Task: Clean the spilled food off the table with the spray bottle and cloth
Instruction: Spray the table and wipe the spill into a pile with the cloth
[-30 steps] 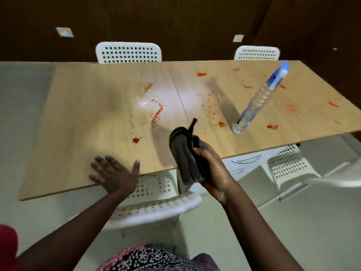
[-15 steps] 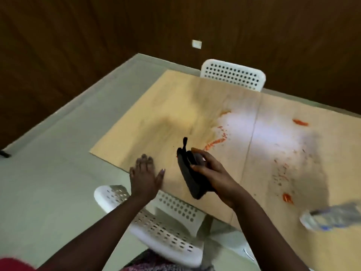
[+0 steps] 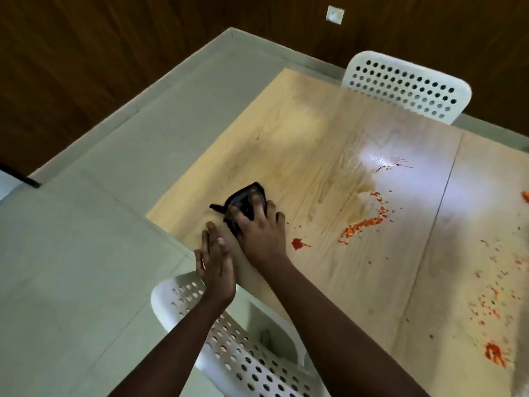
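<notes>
My right hand point(image 3: 262, 232) presses a dark cloth point(image 3: 243, 200) flat on the light wooden table point(image 3: 300, 133) near its left front corner. My left hand point(image 3: 216, 260) stands on edge at the table's front rim, fingers straight and together, holding nothing. Red spilled food lies to the right: a small blob point(image 3: 297, 243), a curved trail of crumbs point(image 3: 365, 223), and scattered bits further right point(image 3: 491, 308). The spray bottle is out of view.
A white perforated chair point(image 3: 237, 351) is tucked under the table's front edge below my arms. Another white chair point(image 3: 406, 87) stands at the far side. Grey floor lies to the left, dark wood wall behind.
My right hand has lowered the cloth from the air onto the table near the left corner. The left hand turned from flat to edge-on. The view swung left and the bottle left the frame.
</notes>
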